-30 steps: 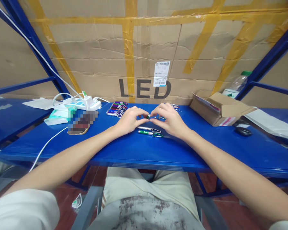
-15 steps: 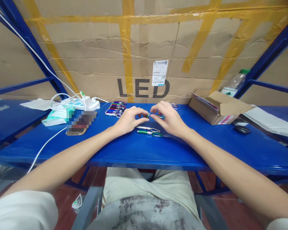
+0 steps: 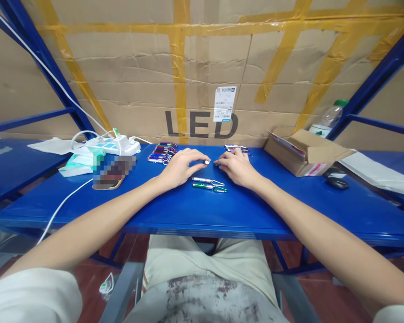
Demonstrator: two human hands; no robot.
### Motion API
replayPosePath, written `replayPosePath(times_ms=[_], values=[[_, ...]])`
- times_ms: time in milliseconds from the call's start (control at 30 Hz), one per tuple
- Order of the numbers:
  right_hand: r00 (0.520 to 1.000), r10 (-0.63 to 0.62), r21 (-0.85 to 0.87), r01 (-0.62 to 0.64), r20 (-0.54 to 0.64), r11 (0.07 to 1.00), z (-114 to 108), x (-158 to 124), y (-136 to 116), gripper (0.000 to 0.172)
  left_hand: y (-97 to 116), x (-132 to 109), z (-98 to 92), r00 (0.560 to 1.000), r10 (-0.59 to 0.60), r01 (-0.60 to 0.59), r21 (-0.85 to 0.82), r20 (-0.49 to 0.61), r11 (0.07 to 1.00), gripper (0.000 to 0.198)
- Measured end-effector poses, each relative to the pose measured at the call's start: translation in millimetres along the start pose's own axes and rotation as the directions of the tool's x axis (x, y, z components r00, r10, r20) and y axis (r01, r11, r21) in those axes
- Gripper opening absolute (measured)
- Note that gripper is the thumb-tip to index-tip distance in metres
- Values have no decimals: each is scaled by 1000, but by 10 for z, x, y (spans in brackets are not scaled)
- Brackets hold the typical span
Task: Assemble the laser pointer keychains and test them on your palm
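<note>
My left hand rests on the blue table and pinches a small keychain flashlight, whose silver tip points right. My right hand lies low on the table just right of that tip. Its fingers are bent and pressed together, and what they hold is hidden. Just in front of both hands lie a silver flashlight and a green flashlight with clips.
Several coloured flashlights are heaped behind my left hand, with more behind my right. A power strip and white cable sit at the left. An open cardboard box, a mouse and a bottle are at the right.
My right hand has dropped from a raised pinch down onto the table, and the green piece it held is out of sight. My left hand has barely moved.
</note>
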State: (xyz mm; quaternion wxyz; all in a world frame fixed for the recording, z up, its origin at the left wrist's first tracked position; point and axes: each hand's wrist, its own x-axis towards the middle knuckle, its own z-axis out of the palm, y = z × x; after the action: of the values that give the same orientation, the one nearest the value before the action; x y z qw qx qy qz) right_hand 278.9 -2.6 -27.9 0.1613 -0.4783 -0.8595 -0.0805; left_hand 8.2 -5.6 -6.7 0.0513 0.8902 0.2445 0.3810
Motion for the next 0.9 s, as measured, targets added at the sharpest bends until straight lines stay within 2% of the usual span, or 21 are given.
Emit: replayPosePath(times_ms=[167, 300, 500, 900], values=[[999, -37, 20, 37, -12, 999, -39, 10, -38, 29, 3, 0, -3, 1000, 8, -8, 4, 5, 1000, 17], [1000, -16, 31, 16, -5, 999, -60, 9, -64, 19, 7, -4, -1, 1000, 21, -21, -2, -2, 1000, 16], [1000, -5, 48, 4, 20, 999, -59, 17, -72, 22, 16, -4, 8, 1000, 16, -16, -7, 3, 1000, 17], [998, 62, 30, -63, 22, 998, -83, 12, -108, 5, 9, -10, 14, 1000, -23, 23, 20, 10, 1000, 17]])
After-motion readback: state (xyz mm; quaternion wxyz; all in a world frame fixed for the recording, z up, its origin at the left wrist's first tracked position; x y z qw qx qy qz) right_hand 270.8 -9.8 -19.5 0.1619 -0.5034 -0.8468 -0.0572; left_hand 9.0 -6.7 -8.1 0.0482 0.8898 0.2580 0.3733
